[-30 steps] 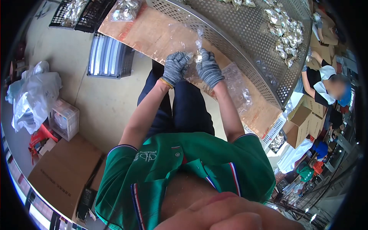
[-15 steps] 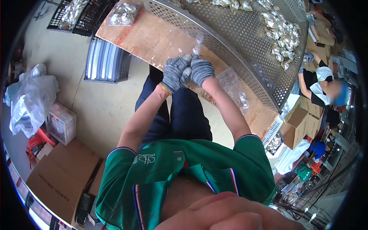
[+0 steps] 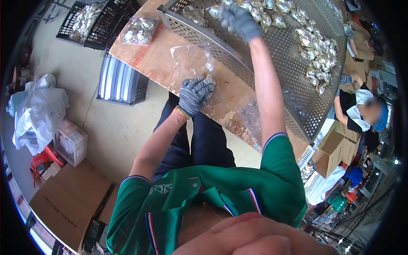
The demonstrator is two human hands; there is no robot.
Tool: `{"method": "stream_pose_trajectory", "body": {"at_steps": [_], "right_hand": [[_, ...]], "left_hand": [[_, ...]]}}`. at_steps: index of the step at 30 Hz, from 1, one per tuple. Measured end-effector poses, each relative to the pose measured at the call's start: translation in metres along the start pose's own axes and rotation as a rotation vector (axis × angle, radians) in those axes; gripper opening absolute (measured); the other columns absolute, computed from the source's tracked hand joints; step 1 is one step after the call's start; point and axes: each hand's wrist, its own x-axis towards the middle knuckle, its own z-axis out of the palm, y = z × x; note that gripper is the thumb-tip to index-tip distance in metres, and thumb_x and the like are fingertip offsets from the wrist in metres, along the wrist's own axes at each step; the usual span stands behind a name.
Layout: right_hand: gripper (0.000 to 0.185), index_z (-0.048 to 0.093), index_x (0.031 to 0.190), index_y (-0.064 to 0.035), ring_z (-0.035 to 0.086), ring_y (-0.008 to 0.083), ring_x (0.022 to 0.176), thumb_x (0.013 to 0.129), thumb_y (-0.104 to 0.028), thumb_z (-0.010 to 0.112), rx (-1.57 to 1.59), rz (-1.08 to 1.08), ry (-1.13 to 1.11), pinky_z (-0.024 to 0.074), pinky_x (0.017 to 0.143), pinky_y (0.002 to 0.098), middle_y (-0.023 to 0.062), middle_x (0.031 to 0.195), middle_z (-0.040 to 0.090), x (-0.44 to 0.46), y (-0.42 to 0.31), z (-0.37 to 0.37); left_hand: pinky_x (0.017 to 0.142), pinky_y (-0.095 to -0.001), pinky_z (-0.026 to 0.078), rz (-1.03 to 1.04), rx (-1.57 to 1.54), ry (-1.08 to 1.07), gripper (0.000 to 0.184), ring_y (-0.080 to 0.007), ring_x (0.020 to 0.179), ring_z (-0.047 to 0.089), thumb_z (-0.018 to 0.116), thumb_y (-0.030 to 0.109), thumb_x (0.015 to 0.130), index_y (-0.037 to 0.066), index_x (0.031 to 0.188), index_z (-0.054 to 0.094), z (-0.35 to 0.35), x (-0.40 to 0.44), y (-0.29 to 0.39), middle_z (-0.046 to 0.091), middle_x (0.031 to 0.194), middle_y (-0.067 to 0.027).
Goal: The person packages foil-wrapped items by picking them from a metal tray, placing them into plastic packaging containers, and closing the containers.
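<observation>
My left hand (image 3: 196,94), in a grey knitted glove, is closed at the front edge of the wooden board (image 3: 163,44). A small goldish bit shows by its fingertips, but I cannot make out what it holds. Just beyond lies a clear plastic package (image 3: 208,63), partly hidden by the hand. My right hand (image 3: 241,23), gloved too, reaches over the perforated metal tray (image 3: 238,49) and is smeared by motion. Shiny gold-and-silver wrapped pieces (image 3: 265,20) lie in that tray around its fingers; whether it grips one is unclear.
A filled clear pack (image 3: 140,30) sits at the board's left end, and clear plastic (image 3: 251,119) lies on its right part. Black crates (image 3: 91,25) and a crate of clear trays (image 3: 121,78) stand left. Another person (image 3: 357,106) works at right beside open cartons (image 3: 329,155).
My right hand has left my left hand and moved forward over the metal tray. My left hand stays near the board's edge. The view has shifted slightly.
</observation>
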Motion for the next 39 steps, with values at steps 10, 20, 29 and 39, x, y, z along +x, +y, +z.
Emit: {"method": "stream_pose_trajectory", "body": {"at_steps": [10,20,29,39], "right_hand": [[0.048,0.040,0.124,-0.0126,0.039,0.0336,0.118,0.079,-0.027,0.048,-1.031,0.092,0.038,0.0350,0.096,0.0424,0.0165,0.139,0.021,0.088,0.070,0.027],[0.048,0.044,0.116,-0.0058,0.057,0.0090,0.069,0.075,-0.024,0.059,0.383,-0.063,0.107,0.0441,0.049,0.0199,0.0046,0.088,0.057,-0.045,0.028,-0.021],[0.051,0.041,0.111,-0.0057,0.044,0.0177,0.097,0.074,-0.027,0.067,0.333,-0.136,0.513,0.0353,0.089,0.0298,0.0067,0.104,0.044,-0.240,0.079,0.117],[0.040,0.041,0.108,-0.0021,0.054,0.0363,0.084,0.077,-0.020,0.058,-0.494,-0.228,0.202,0.0457,0.074,0.0403,0.0206,0.097,0.050,-0.254,0.061,0.127]], "left_hand": [[0.081,-0.0381,0.039,-0.006,-0.011,-0.021,0.033,-0.0251,0.100,0.052,0.057,0.022,0.074,0.010,0.104,0.059,-0.002,-0.001,-0.001,0.058,0.108,-0.0046],[0.079,-0.0383,0.041,-0.011,-0.001,-0.138,0.034,-0.0250,0.099,0.053,0.058,0.020,0.073,0.013,0.107,0.058,-0.013,0.004,-0.004,0.056,0.112,-0.0035],[0.084,-0.0382,0.040,0.043,-0.031,-0.135,0.046,-0.0277,0.099,0.050,0.061,0.019,0.070,0.014,0.114,0.052,-0.002,-0.002,-0.009,0.053,0.113,-0.0070],[0.081,-0.0367,0.041,0.095,-0.036,-0.181,0.062,-0.0270,0.097,0.051,0.059,0.008,0.062,0.019,0.121,0.047,0.004,-0.009,-0.019,0.051,0.118,-0.0043]]}}
